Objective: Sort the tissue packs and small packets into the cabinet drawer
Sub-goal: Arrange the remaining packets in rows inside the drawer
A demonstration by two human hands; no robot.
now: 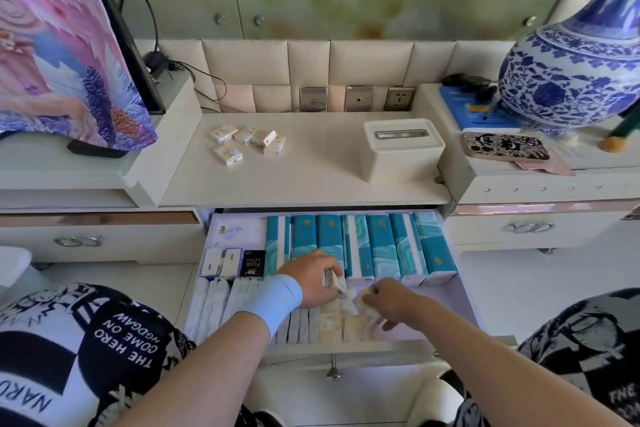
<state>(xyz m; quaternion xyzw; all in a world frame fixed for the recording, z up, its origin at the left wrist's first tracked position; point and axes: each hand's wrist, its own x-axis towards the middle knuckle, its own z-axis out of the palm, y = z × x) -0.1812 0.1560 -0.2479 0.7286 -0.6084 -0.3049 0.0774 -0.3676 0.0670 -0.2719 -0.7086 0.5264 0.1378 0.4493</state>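
Head view: left hand, blue wristband, pinches a small pale packet over the open white drawer. Right hand grips another cream packet beside it. Teal tissue packs fill the drawer's rear; five small packets lie on the countertop.

The open drawer sits below the countertop; tissue packs stand in a row along its back, small packets along its front. On the countertop, five loose packets lie left of the tissue box, the vase far right.
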